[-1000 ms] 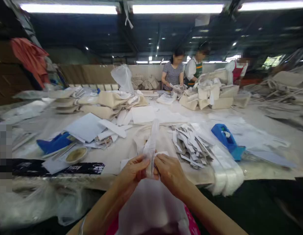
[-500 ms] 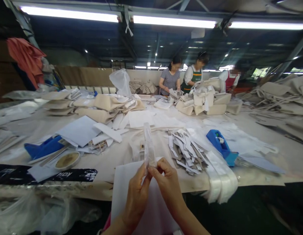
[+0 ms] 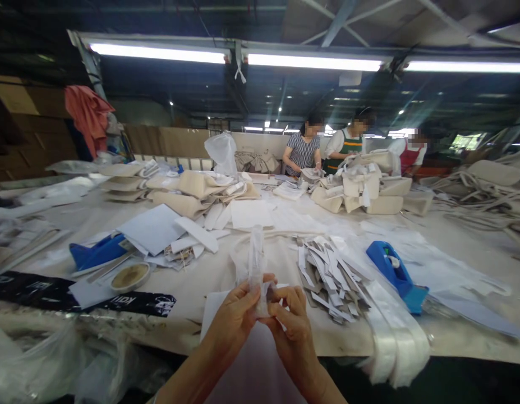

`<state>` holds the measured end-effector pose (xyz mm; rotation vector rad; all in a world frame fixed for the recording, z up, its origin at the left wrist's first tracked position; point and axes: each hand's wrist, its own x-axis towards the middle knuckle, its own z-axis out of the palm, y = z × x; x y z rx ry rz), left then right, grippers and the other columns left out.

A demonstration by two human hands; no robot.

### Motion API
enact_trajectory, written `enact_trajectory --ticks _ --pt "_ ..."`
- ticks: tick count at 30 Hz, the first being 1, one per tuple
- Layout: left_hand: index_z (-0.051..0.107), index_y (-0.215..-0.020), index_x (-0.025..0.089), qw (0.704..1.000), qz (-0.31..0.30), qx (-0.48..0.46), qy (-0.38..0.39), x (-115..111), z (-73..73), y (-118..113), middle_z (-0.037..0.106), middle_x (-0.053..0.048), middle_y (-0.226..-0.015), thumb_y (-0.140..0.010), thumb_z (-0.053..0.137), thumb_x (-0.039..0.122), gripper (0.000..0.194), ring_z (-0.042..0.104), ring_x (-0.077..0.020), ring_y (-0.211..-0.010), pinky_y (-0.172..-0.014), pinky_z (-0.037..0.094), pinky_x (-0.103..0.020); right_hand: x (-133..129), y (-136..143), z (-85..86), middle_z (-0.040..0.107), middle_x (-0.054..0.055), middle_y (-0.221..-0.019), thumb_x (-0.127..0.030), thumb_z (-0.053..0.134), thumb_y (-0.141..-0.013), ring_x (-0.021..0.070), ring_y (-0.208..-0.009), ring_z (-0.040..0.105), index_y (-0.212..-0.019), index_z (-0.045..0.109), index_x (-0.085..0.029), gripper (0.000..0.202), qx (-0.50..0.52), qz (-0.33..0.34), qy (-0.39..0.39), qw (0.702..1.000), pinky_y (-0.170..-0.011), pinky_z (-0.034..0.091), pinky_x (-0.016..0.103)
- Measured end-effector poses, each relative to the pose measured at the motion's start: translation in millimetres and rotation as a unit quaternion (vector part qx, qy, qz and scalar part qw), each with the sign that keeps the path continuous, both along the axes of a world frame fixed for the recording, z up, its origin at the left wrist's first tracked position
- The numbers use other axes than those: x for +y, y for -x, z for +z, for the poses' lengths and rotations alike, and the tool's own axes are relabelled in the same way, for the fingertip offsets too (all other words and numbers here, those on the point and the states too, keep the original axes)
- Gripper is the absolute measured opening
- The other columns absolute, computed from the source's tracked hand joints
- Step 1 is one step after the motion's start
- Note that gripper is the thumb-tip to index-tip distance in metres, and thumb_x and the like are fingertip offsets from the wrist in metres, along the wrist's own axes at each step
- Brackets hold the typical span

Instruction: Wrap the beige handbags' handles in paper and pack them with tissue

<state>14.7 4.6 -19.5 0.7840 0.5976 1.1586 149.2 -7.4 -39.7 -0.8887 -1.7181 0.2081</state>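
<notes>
A narrow, see-through plastic sleeve (image 3: 256,252) stands upright between my hands at the table's front edge. My left hand (image 3: 237,308) pinches its lower part between thumb and fingers. My right hand (image 3: 291,317), fingers curled, grips the sleeve's bottom end, which bunches out to the right. Under both hands a white sheet (image 3: 260,365) extends over the table edge toward me. A heap of grey and white card strips (image 3: 327,275) lies right of my hands. Long clear plastic sleeves (image 3: 394,336) hang over the front edge beyond it.
Blue tape dispensers stand at the right (image 3: 396,275) and left (image 3: 97,252). A tape roll (image 3: 130,276) and white sheets (image 3: 152,229) lie at left. Folded beige fabric pieces (image 3: 192,191) pile up farther back. Several people (image 3: 302,151) work across the table.
My right hand has shifted to the sleeve's bottom end and drawn it out to the right; my left hand keeps its pinch. The whole view has tilted up and turned slightly left.
</notes>
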Motion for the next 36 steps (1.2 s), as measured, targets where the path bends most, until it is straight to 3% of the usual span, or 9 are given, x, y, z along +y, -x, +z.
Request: enact_trajectory --ticks 3,6,12,18,24,29,31,34,36 --pt "0.066 -0.121 0.022 0.992 0.073 0.097 -0.045 -7 -6.0 -3 0.065 -0.008 -0.124 -0.084 0.069 0.035 0.039 0.057 -0.0258 -0.117 -0.100 0.045 -0.034 -2 4 7.0 0.059 0.002 -0.088 -0.010 0.070 -0.077 0.0194 -0.084 0.051 -0.079 0.062 -0.021 0.014 0.029 0.024 0.118 0.992 -0.077 0.039 0.032" --pt "0.062 -0.128 0.027 0.984 0.092 0.138 -0.066 -13 -4.0 -6 0.061 -0.004 -0.131 -0.086 0.066 0.036 0.043 0.054 -0.0246 -0.122 -0.105 0.042 -0.033 -1 10 10.4 0.058 0.000 -0.078 -0.015 0.063 -0.085 0.0170 -0.072 0.053 -0.079 0.061 -0.022 0.009 0.090 0.070 0.202 0.973 -0.066 0.044 0.027" --pt "0.066 -0.120 0.017 0.993 0.033 0.069 -0.088 -6 7.5 1 0.062 -0.011 -0.128 -0.093 0.054 0.039 0.037 0.053 -0.0292 -0.123 -0.108 0.040 -0.041 15 7 1.0 0.069 0.006 -0.098 -0.014 0.058 -0.088 0.0215 -0.096 0.061 -0.087 0.072 -0.026 0.018 0.034 0.103 0.002 0.994 -0.085 0.049 0.031" --pt "0.064 -0.125 0.022 0.943 0.144 0.236 -0.186 -16 -8.1 0 0.058 -0.011 -0.134 -0.087 0.060 0.048 0.046 0.046 -0.0318 -0.130 -0.114 0.034 -0.042 5 9 7.5 0.069 0.004 -0.079 -0.028 0.061 -0.087 0.0198 -0.068 0.064 -0.098 0.071 -0.019 0.017 0.096 0.181 0.253 0.945 -0.061 0.053 0.028" --pt "0.060 -0.128 0.019 0.971 0.094 0.187 -0.116 -28 -2.3 2 0.059 -0.011 -0.133 -0.091 0.056 0.046 0.045 0.053 -0.0288 -0.123 -0.108 0.041 -0.042 -9 14 7.7 0.067 0.010 -0.114 -0.011 0.055 -0.087 0.0269 -0.120 0.055 -0.097 0.071 -0.024 0.023 0.036 0.135 0.031 0.990 -0.103 0.043 0.043" --pt "0.058 -0.129 0.022 0.934 0.139 0.279 -0.177 -42 -11.7 5 0.052 -0.010 -0.140 -0.093 0.054 0.042 0.042 0.051 -0.0283 -0.125 -0.106 0.043 -0.037 -25 18 13.6 0.066 0.003 -0.083 -0.017 0.059 -0.087 0.0197 -0.078 0.063 -0.094 0.067 -0.021 0.012 0.122 0.155 0.241 0.950 -0.069 0.054 0.029" --pt "0.058 -0.128 0.021 0.947 0.129 0.257 -0.144 -47 -11.9 5 0.056 -0.010 -0.134 -0.094 0.050 0.045 0.042 0.053 -0.0275 -0.120 -0.103 0.044 -0.037 -30 19 11.3 0.065 0.004 -0.084 -0.016 0.053 -0.090 0.0193 -0.080 0.062 -0.092 0.066 -0.020 0.014 0.130 0.163 0.207 0.956 -0.072 0.053 0.029" --pt "0.064 -0.119 0.019 0.960 0.120 0.222 -0.121 -49 -9.7 6 0.062 -0.010 -0.124 -0.096 0.048 0.044 0.038 0.056 -0.0266 -0.115 -0.102 0.045 -0.037 -34 20 4.5 0.064 0.007 -0.089 -0.009 0.050 -0.088 0.0215 -0.091 0.061 -0.086 0.066 -0.020 0.020 0.060 0.162 0.060 0.983 -0.086 0.050 0.035" --pt "0.067 -0.112 0.019 0.946 0.142 0.248 -0.152 -52 -11.2 7 0.062 -0.009 -0.123 -0.094 0.052 0.042 0.033 0.055 -0.0262 -0.115 -0.102 0.045 -0.036 -37 20 3.3 0.065 0.007 -0.090 -0.007 0.054 -0.083 0.0219 -0.090 0.061 -0.092 0.066 -0.020 0.020 0.042 0.155 0.086 0.983 -0.083 0.052 0.034"
